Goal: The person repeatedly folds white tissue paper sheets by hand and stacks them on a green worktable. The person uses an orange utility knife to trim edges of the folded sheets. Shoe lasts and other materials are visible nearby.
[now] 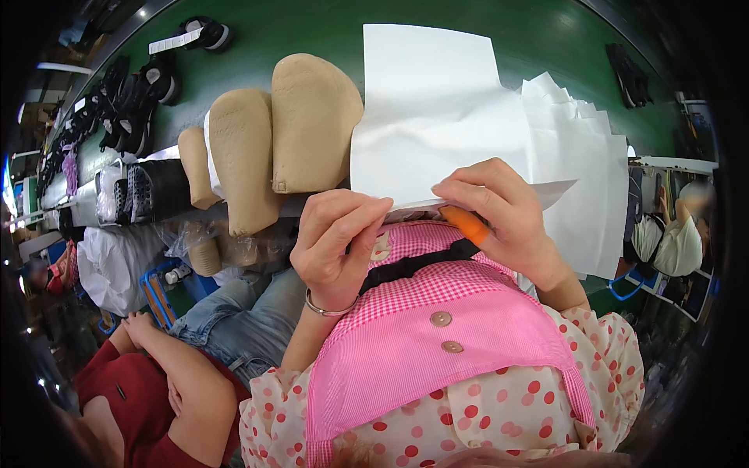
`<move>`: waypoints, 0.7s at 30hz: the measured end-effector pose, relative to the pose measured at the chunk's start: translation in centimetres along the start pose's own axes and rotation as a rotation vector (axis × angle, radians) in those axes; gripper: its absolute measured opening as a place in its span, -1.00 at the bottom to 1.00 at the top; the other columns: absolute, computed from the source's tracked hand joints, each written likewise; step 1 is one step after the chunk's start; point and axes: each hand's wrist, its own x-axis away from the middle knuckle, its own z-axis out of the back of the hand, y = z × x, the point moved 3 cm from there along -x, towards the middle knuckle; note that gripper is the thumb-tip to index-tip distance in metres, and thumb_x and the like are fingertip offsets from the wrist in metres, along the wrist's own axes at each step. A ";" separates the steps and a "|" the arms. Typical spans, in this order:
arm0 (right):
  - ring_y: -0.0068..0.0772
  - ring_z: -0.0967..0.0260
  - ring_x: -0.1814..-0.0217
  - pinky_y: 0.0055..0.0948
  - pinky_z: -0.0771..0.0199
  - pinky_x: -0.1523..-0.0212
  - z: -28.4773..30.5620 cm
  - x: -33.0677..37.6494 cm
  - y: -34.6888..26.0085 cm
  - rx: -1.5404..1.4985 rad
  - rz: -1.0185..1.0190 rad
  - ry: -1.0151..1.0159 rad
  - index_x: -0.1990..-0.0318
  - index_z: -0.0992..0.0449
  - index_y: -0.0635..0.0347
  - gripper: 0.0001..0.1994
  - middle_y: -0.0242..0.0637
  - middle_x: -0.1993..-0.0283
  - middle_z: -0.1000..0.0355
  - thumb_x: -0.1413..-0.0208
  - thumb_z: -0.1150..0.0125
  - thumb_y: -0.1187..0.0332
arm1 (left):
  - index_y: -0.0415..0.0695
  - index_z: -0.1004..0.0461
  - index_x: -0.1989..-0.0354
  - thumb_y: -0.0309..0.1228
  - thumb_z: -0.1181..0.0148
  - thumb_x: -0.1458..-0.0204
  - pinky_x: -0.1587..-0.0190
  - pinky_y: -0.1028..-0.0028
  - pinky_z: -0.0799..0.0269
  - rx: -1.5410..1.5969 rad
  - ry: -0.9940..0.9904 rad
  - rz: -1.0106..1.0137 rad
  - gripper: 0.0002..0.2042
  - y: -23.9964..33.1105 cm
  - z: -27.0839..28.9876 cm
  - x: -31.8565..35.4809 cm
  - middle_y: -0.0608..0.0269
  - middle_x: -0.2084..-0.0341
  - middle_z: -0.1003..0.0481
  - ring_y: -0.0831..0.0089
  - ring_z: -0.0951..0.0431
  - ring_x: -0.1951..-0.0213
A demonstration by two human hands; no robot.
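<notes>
A large white sheet of paper (437,101) lies on the green table, its near edge raised at the table's front. My left hand (339,242) pinches that near edge at its left end between thumb and forefinger. Farther right along the same edge, my right hand (503,218) grips the paper, an orange finger cot (465,226) covering one of its digits. Under and beside it on the right spreads a fanned stack of white sheets (581,164). Left of the paper stand beige foot-shaped paper shoe forms (316,125), none touched by my hands.
Black shoes (160,78) line the table's far left, and a dark shoe (629,76) lies at the far right. A person in a red top (172,390) sits at my left, hands together. White plastic bags (117,265) hang below the table edge. Shelving (671,234) stands at right.
</notes>
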 end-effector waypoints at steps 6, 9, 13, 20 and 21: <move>-0.34 -0.40 0.40 -0.45 -0.40 0.41 1.7 0.3 -0.6 -0.057 -0.053 -0.060 0.32 -0.55 0.17 -0.79 -0.32 0.40 -0.45 0.18 -0.37 0.50 | -0.22 -0.59 0.31 -0.71 -0.28 0.20 0.42 0.55 -0.35 0.185 -0.095 0.157 -0.77 0.1 -1.2 0.1 0.27 0.51 -0.45 0.45 -0.45 0.46; -0.32 -0.41 0.39 -0.45 -0.41 0.41 2.5 0.7 -0.6 -0.076 -0.105 -0.158 0.33 -0.54 0.18 -0.82 -0.31 0.41 -0.45 0.15 -0.36 0.49 | -0.23 -0.59 0.30 -0.71 -0.27 0.19 0.46 0.56 -0.32 0.210 -0.122 0.039 -0.78 0.4 -1.7 -0.5 0.29 0.53 -0.44 0.49 -0.43 0.49; -0.28 -0.42 0.37 -0.42 -0.42 0.37 3.8 1.7 0.0 -0.158 -0.233 -0.279 0.33 -0.54 0.18 -0.84 -0.29 0.41 -0.47 0.14 -0.33 0.50 | -0.22 -0.59 0.28 -0.71 -0.25 0.16 0.46 0.56 -0.31 0.257 -0.149 0.034 -0.77 0.4 -2.2 -0.9 0.30 0.56 -0.42 0.48 -0.41 0.50; -0.25 -0.43 0.37 -0.37 -0.43 0.36 4.0 2.3 1.3 -0.131 -0.257 -0.390 0.40 -0.54 0.19 -0.89 -0.27 0.45 -0.46 0.14 -0.31 0.49 | -0.21 -0.57 0.22 -0.72 -0.22 0.17 0.36 0.52 -0.37 0.068 -0.104 -0.037 -0.71 0.9 -2.9 -1.2 0.21 0.35 -0.43 0.39 -0.44 0.31; -0.25 -0.43 0.38 -0.38 -0.43 0.36 3.8 2.5 1.5 -0.128 -0.255 -0.378 0.41 -0.53 0.19 -0.89 -0.27 0.45 -0.46 0.14 -0.32 0.49 | -0.21 -0.57 0.20 -0.73 -0.20 0.17 0.34 0.52 -0.38 0.022 -0.043 -0.027 -0.69 0.8 -2.5 -0.9 0.19 0.32 -0.43 0.37 -0.44 0.28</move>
